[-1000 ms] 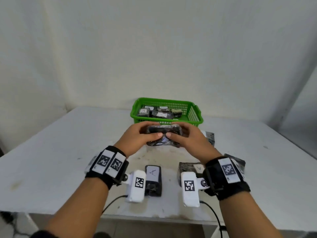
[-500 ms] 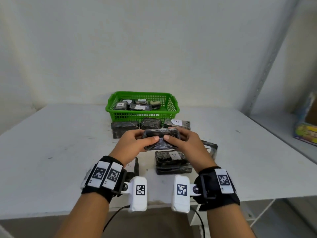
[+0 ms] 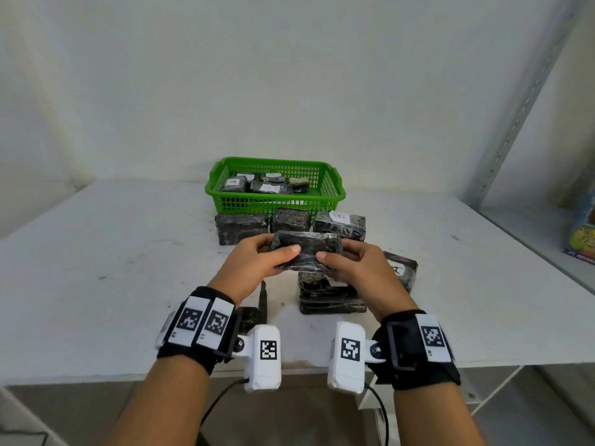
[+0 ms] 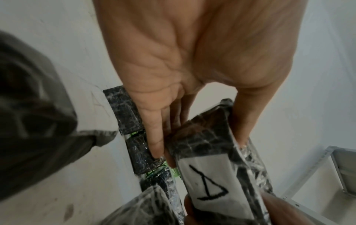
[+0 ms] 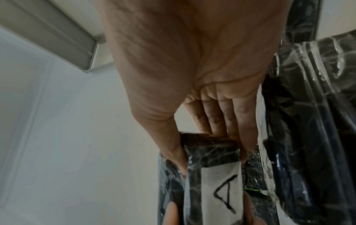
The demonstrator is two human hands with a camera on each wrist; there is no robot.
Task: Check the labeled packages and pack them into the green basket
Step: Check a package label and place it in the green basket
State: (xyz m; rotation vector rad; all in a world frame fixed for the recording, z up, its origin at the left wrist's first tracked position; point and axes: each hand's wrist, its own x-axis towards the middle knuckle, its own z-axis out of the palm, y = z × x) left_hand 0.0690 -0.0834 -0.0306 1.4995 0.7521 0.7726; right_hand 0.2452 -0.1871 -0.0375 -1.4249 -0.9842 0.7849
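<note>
Both hands hold one black plastic-wrapped package above the table, in front of the green basket. My left hand grips its left end and my right hand grips its right end, thumbs on the near face. The wrist views show a white label with a hand-written "A" on the underside of the package. The basket holds several wrapped packages with white labels.
Three wrapped packages stand in a row before the basket, the right one labelled "B". A stack of packages lies under my right hand, another labelled one to its right. A metal shelf stands at right.
The view has swung and pulled back, so the basket now sits centred and the row of packages shows. The held package stays between both hands, raised slightly.
</note>
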